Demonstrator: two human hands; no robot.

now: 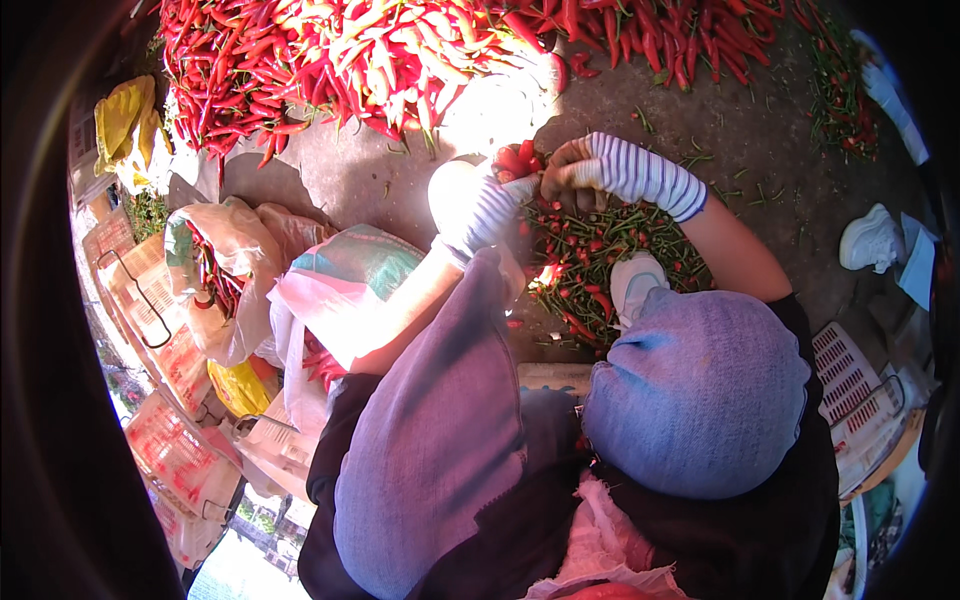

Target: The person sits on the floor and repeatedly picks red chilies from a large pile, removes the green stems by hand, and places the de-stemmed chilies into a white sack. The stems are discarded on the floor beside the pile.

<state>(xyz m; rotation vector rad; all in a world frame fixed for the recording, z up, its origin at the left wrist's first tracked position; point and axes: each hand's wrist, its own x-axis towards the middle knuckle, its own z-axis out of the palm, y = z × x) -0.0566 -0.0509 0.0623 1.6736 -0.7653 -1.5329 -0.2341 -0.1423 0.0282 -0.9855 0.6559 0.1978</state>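
Observation:
My left hand (pixel 491 204), in a purple-and-white striped work glove, is closed around several red chili peppers (pixel 514 160). Strong sunlight washes out part of that glove. My right hand (pixel 589 171) wears a matching glove with brown-stained fingers. Its bent fingertips are right beside the held peppers; whether they pinch anything is hidden. Below both hands, a heap of green chili stems and red pepper ends (pixel 600 240) covers the floor between my knees. A large pile of red chili peppers (pixel 345 60) lies on the ground in front of me.
To the left are open woven sacks with red chilies, one sack (pixel 225 277) near stacked plastic crates (pixel 150 300). A yellow bag (pixel 124 124) lies farther up. At right are another person's white shoe (pixel 871 240), a stem pile (pixel 844 97) and a slotted crate (pixel 851 375).

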